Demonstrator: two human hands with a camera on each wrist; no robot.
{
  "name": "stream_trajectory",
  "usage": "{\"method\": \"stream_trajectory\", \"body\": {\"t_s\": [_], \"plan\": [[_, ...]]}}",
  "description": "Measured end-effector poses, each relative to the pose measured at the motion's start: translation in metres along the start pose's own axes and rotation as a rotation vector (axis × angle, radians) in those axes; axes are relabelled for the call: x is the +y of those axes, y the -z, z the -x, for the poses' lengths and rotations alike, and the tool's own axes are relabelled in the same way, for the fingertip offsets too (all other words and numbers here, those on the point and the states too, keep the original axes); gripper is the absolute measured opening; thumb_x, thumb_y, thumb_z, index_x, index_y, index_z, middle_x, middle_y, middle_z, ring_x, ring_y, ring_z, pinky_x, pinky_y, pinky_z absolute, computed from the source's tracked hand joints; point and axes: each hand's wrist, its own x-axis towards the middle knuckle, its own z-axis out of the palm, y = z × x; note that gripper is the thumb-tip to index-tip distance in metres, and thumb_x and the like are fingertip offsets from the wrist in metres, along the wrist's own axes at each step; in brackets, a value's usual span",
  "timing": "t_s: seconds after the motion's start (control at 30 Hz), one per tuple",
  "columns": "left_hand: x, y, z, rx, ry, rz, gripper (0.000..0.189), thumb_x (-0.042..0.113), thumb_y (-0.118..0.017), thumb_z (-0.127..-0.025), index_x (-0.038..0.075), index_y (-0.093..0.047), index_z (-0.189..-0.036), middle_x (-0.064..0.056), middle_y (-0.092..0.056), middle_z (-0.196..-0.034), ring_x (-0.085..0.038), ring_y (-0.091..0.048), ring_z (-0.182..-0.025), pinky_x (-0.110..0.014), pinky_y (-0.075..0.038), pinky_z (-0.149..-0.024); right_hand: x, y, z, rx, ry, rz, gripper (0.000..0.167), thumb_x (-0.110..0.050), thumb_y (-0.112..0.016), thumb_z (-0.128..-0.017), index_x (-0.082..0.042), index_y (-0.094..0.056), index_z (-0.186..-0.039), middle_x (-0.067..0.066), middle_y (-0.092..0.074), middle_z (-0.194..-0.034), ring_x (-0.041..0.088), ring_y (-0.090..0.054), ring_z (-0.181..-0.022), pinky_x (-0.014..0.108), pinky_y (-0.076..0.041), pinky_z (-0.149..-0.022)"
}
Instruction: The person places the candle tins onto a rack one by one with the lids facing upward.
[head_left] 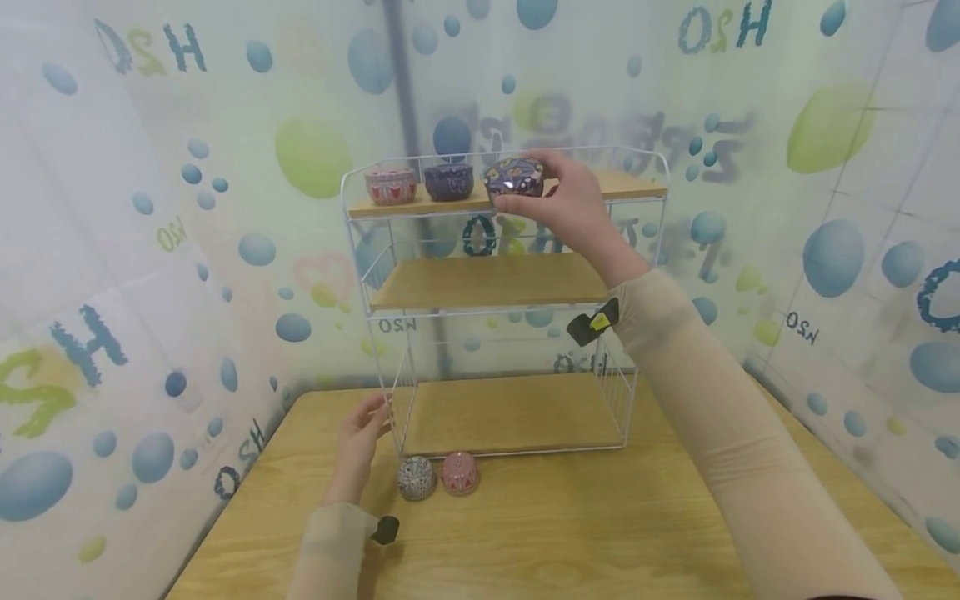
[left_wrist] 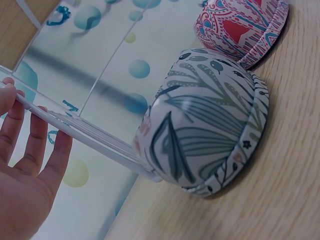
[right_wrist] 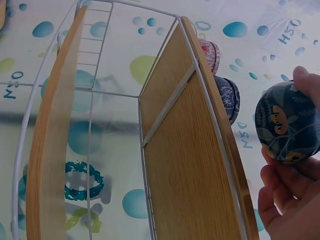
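Note:
My right hand (head_left: 573,204) holds a round dark blue tin (head_left: 513,177) with a floral print, thumb on one side and fingers on the other, at the top board's front edge. The right wrist view shows this tin's base or lid face (right_wrist: 287,122) toward the camera. Low on the left, my left hand (head_left: 362,433) pinches the white wire frame (left_wrist: 100,137) of the shelf rack between thumb and fingers. Beside it on the table stand a grey-green leaf-patterned tin (left_wrist: 205,120) and a pink-red patterned tin (left_wrist: 240,30).
On the rack's top board (head_left: 637,185) sit a pink-red tin (head_left: 391,186) and a dark blue tin (head_left: 449,182), left of the held one. Below are a middle board (head_left: 487,281) and a bottom board (head_left: 517,408). The rack stands on a wooden table (head_left: 570,525) before a printed curtain.

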Motion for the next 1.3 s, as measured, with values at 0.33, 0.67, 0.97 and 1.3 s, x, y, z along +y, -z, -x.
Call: {"method": "stream_trajectory", "body": {"t_s": [0.33, 0.67, 0.97, 1.3], "plan": [[0.000, 0.001, 0.001, -0.004, 0.027, 0.006, 0.033, 0.018, -0.057, -0.099, 0.001, -0.057, -0.127, 0.000, -0.062, -0.118, -0.011, -0.060, -0.103, -0.028, -0.053, -0.091, 0.001, -0.002, -0.014, 0.003, -0.014, 0.109, 0.081, -0.054, -0.077, -0.076, -0.018, -0.047, -0.143, 0.004, -0.056, -0.112, 0.018, -0.051, -0.090, 0.031, -0.044, -0.068], [0.000, 0.000, 0.001, -0.002, 0.004, 0.008, 0.033, 0.015, -0.057, -0.099, -0.002, -0.057, -0.127, -0.006, -0.060, -0.122, -0.011, -0.060, -0.102, -0.026, -0.053, -0.089, 0.001, 0.002, -0.020, -0.018, -0.060, 0.184, 0.084, -0.055, -0.074, -0.079, -0.015, -0.042, -0.146, 0.005, -0.058, -0.092, 0.020, -0.048, -0.066, 0.032, -0.042, -0.062], [0.001, 0.000, 0.002, -0.008, -0.007, 0.006, 0.034, 0.017, -0.058, -0.099, -0.002, -0.057, -0.127, -0.008, -0.061, -0.122, -0.011, -0.060, -0.102, -0.028, -0.054, -0.089, -0.003, 0.002, -0.025, -0.046, -0.088, 0.226, 0.082, -0.060, -0.071, -0.079, -0.014, -0.048, -0.142, 0.004, -0.058, -0.091, 0.019, -0.051, -0.076, 0.031, -0.045, -0.067], [0.002, 0.002, 0.002, -0.023, 0.037, -0.007, 0.035, 0.021, -0.057, -0.099, 0.001, -0.057, -0.128, -0.011, -0.059, -0.126, -0.013, -0.060, -0.104, -0.033, -0.051, -0.095, -0.006, 0.002, -0.032, -0.109, -0.122, 0.354, 0.060, -0.070, -0.061, -0.079, -0.013, -0.045, -0.083, 0.004, -0.044, -0.074, 0.019, -0.041, -0.065, 0.031, -0.034, -0.055]]}}
